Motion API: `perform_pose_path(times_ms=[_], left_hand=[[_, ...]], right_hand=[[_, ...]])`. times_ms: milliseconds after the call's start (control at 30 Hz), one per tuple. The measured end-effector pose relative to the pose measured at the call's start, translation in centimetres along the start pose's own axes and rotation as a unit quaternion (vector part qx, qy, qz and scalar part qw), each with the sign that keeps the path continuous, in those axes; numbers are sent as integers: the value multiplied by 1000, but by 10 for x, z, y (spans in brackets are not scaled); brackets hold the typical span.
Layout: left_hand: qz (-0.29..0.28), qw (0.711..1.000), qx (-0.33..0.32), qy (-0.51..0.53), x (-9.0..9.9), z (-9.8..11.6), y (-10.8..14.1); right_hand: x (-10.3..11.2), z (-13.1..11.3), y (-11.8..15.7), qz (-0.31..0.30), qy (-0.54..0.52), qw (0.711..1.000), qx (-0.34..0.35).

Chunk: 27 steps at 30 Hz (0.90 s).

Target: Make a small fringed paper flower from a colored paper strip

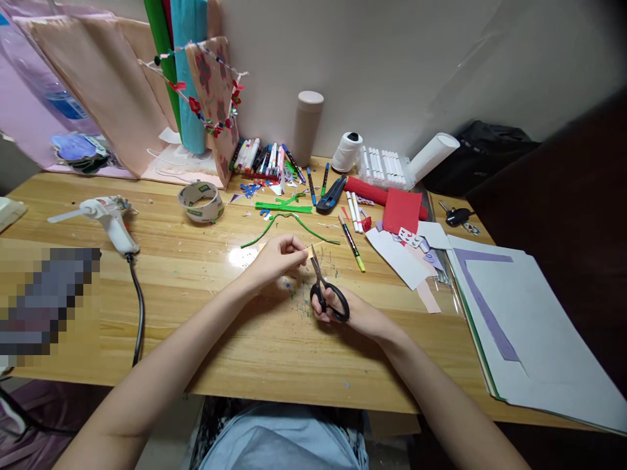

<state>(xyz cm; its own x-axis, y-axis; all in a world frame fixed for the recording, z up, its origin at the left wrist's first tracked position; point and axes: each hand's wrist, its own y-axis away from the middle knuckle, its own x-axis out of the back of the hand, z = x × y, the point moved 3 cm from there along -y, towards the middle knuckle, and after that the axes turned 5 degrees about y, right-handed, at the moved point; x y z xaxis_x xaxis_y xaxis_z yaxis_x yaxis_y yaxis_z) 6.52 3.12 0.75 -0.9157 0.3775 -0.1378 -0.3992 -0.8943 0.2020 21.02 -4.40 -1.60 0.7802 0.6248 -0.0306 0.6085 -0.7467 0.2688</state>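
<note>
My right hand (337, 305) grips a pair of black-handled scissors (329, 294), its blades pointing up and away from me. In a pinch, my left hand (284, 256) holds a thin pale yellow strip (316, 247), which reaches across to the scissor blades. How far the blades stand apart is hard to make out. Just beyond my hands lies a bent green wire-like stem (272, 225). Bits of paper and small dark scraps are scattered on the wooden table (235, 352) around the hands.
A hot glue gun (110, 222) with a black cord and a tape roll (200, 202) stand on the left. Farther back are markers (259, 158), a box cutter (332, 194) and a thread spool (347, 151). Paper sheets (553, 326) cover the right side.
</note>
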Motion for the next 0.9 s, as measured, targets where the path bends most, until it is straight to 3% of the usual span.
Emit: perform_pose_path(times_ms=[233, 700, 900], left_hand=[[-1, 1000, 0, 2, 0, 1, 1], [10, 999, 25, 36, 0, 2, 2], [4, 998, 20, 63, -1, -2, -2]], right_hand=[[-1, 1, 0, 0, 9, 1000, -1], [-5, -1, -2, 101, 48, 994, 0], [-6, 2, -3, 129, 8, 992, -10]])
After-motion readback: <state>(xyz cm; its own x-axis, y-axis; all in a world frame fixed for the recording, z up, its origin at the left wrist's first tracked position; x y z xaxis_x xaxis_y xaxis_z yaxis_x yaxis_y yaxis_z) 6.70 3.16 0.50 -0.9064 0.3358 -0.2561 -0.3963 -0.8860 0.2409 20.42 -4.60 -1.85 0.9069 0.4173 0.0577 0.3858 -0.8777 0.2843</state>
